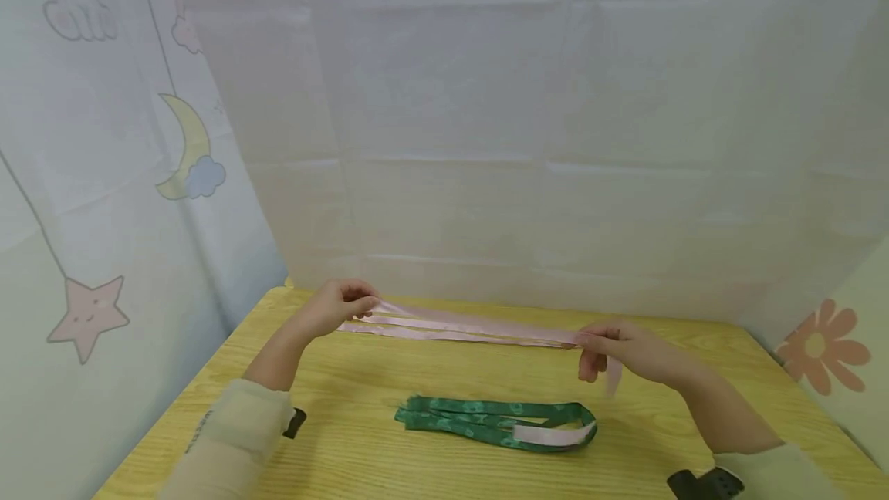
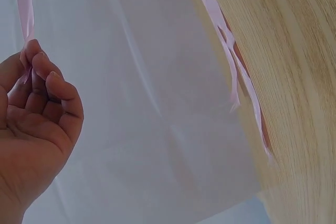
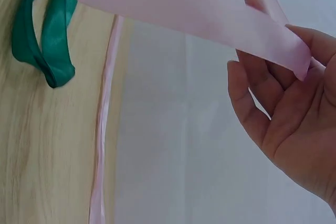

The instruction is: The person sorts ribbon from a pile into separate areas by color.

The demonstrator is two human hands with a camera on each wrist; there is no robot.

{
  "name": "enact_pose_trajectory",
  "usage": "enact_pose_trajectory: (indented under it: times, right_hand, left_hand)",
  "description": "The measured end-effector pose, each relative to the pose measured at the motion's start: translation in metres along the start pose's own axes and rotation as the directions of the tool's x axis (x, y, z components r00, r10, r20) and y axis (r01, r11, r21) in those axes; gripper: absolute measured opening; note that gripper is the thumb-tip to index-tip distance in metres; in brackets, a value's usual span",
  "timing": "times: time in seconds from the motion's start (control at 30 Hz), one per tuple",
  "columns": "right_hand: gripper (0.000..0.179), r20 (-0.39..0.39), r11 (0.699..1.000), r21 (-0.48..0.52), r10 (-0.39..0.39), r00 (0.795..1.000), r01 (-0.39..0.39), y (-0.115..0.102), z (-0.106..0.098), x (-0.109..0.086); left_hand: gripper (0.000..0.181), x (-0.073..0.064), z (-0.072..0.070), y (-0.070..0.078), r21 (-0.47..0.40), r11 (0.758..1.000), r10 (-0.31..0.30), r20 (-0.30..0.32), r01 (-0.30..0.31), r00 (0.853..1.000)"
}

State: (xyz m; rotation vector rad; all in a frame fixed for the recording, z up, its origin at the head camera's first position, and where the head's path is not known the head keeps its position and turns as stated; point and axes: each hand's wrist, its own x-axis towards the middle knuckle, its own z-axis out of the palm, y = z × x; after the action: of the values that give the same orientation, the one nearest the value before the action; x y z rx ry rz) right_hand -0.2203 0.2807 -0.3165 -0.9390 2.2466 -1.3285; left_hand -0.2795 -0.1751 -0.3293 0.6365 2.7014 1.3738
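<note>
Between both hands a pink ribbon (image 1: 479, 319) stretches above the far part of the table. My left hand (image 1: 345, 305) pinches its left end; in the left wrist view the ribbon (image 2: 25, 9) comes up from the fingertips. The thumb and index finger of my right hand (image 1: 628, 349) pinch it farther right, and a loose tail (image 3: 184, 14) hangs from that grip. More pink ribbon strands (image 2: 228, 38) lie on the table under the held piece. Nearer to me lies a folded green patterned ribbon (image 1: 479, 411) with a pale pink band (image 1: 552, 435) at its right loop.
The yellow wood-grain table (image 1: 333, 446) ends at a pale creased cloth backdrop (image 1: 444, 137). Another cloth with a star (image 1: 89, 319) and moon drawing hangs at the left, and a flower print (image 1: 823, 346) shows at the right. Dark wrist straps (image 1: 704, 484) sit at the sleeves.
</note>
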Motion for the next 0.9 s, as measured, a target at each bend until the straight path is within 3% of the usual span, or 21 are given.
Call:
enact_pose_trajectory:
  times: [0.27, 0.5, 0.7, 0.9]
  right_hand:
    - [0.038, -0.07, 0.993, -0.01, 0.114, 0.991, -0.115, 0.004, -0.019, -0.015]
    - [0.035, -0.093, 0.986, 0.103, 0.138, 0.986, -0.128, 0.024, -0.037, -0.031]
    - [0.034, -0.183, 0.98, 0.086, 0.192, 0.964, -0.179, 0.042, -0.046, -0.04]
    - [0.032, -0.22, 0.981, 0.085, 0.191, 0.957, -0.176, 0.053, -0.05, -0.045]
  left_hand:
    - [0.023, -0.001, -0.012, -0.011, 0.012, 0.998, -0.062, -0.063, 0.063, 0.996]
    - [0.023, -0.002, -0.017, -0.026, 0.011, 0.989, -0.144, -0.144, 0.147, 0.979]
    - [0.023, -0.001, -0.016, -0.034, 0.012, 0.987, -0.159, -0.176, 0.163, 0.971]
    - [0.023, 0.003, -0.015, -0.041, 0.011, 0.984, -0.174, -0.181, 0.178, 0.968]
